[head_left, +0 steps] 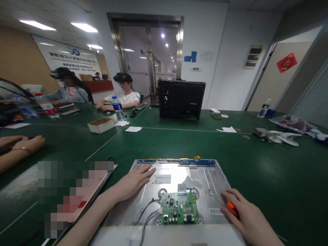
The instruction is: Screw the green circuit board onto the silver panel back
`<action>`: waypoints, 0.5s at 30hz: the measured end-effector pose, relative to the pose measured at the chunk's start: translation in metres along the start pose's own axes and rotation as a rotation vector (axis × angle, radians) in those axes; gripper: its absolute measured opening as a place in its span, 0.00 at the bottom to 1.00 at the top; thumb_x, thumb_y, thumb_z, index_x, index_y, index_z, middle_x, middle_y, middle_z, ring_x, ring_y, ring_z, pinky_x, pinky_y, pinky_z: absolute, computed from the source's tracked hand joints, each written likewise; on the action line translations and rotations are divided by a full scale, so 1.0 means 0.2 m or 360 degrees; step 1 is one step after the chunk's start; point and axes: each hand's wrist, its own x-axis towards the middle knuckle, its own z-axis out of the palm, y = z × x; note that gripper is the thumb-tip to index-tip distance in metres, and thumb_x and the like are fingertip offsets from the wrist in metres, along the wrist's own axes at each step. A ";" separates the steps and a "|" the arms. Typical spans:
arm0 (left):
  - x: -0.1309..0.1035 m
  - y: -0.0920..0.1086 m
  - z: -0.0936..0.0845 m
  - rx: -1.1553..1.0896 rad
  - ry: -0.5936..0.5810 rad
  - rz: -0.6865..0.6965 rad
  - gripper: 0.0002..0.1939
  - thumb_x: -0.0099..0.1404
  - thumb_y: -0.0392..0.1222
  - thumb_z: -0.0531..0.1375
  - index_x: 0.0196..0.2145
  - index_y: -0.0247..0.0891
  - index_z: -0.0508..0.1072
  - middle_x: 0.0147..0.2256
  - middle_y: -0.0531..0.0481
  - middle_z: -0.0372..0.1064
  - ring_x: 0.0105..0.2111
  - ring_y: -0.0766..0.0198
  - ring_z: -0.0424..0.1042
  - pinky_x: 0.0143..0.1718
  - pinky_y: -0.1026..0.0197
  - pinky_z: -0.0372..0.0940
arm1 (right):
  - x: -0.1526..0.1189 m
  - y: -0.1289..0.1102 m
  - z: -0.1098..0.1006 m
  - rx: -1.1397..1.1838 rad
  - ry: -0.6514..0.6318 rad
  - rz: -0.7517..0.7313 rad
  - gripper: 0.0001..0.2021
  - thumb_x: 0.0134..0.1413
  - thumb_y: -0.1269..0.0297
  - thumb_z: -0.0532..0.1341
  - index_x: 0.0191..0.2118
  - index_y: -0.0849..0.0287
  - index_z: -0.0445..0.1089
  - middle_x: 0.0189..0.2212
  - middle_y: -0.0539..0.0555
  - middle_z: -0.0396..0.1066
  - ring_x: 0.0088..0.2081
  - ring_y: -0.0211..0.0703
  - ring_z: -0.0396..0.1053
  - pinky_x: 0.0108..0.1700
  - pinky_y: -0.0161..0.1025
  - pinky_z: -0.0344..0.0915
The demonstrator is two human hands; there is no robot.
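A metal-backed display panel [176, 177] lies in front of me, with a blue circuit strip [164, 161] along its far edge. My left hand [135, 181] rests flat on the panel's upper left, fingers stretched out. On the panel's right edge, my right hand [243, 213] is curled around an orange-and-black handle, apparently a screwdriver [232, 209]; its shaft is hidden. A green circuit board [179, 208] sits on the panel's lower middle, joined by a flat cable at its top. Grey wires [147, 222] run from its left side.
A pink-and-white flat object [89, 194], partly pixelated, lies left of the panel. Another person's hands [28, 145] rest farther left. Beyond are a small open box [101, 125], a water bottle [118, 108], a black monitor casing [181, 100] and metal parts [275, 136].
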 end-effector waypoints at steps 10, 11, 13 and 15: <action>-0.12 0.11 -0.13 -0.0421 0.0049 0.0013 0.18 0.67 0.44 0.50 0.52 0.44 0.69 0.52 0.49 0.67 0.51 0.55 0.64 0.55 0.52 0.57 | 0.20 -0.16 -0.04 0.0166 -0.0124 -0.0148 0.17 0.55 0.60 0.56 0.50 0.56 0.68 0.44 0.58 0.71 0.40 0.49 0.71 0.43 0.43 0.64; -0.15 0.12 -0.14 -0.0474 -0.0018 0.0009 0.17 0.67 0.44 0.50 0.51 0.45 0.70 0.51 0.50 0.68 0.50 0.55 0.65 0.53 0.53 0.59 | 0.22 -0.16 -0.05 0.0202 -0.0153 -0.0166 0.15 0.55 0.61 0.56 0.48 0.56 0.69 0.43 0.57 0.71 0.40 0.48 0.71 0.43 0.42 0.64; -0.21 0.13 -0.16 -0.0565 -0.0206 -0.0006 0.16 0.66 0.44 0.51 0.48 0.45 0.72 0.48 0.51 0.70 0.45 0.56 0.68 0.48 0.56 0.62 | 0.25 -0.17 -0.06 0.0256 -0.0183 -0.0199 0.10 0.54 0.63 0.56 0.42 0.56 0.70 0.39 0.55 0.72 0.39 0.46 0.70 0.42 0.40 0.63; -0.25 0.12 -0.17 -0.0615 -0.0301 -0.0087 0.17 0.62 0.43 0.55 0.48 0.45 0.71 0.48 0.51 0.69 0.44 0.56 0.68 0.46 0.58 0.63 | 0.27 -0.17 -0.07 0.0272 -0.0188 -0.0234 0.07 0.54 0.64 0.56 0.37 0.56 0.69 0.36 0.53 0.72 0.37 0.44 0.70 0.41 0.39 0.62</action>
